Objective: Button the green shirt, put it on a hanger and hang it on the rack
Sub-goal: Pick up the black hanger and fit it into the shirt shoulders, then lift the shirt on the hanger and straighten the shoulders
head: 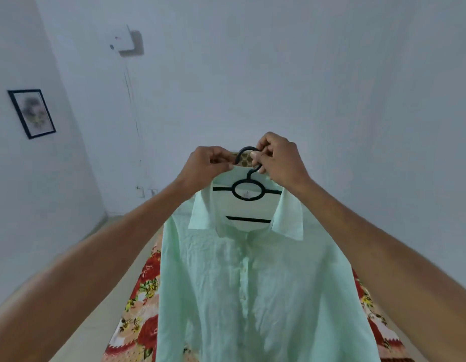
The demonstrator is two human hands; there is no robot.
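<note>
My right hand [279,159] is clenched on the hook of the hanger [249,190], thumb and fingers wrapped round the thin black curve where it bends down into the neck. My left hand [208,162], just beside it, pinches the back edge of the collar between thumb and fingertips, holding the soft cloth up against the hook.

The shirt [242,283] hangs straight down from both grips, off the bed, already on the hanger. It is pale mint, thin and finely crinkled, buttoned along a front placket with small pale buttons; the stiff pointed collar flaps splay out to either side below my hands. Inside the open neck I see the hanger's smooth oval ring, its flat shoulder bar running out both ways, and a lower straight bar.

Beneath the shirt lies a bedspread [145,304] printed with red and peach flowers. Beyond my hands is a plain white wall [331,87], with a dark-framed picture [32,113] far left.
</note>
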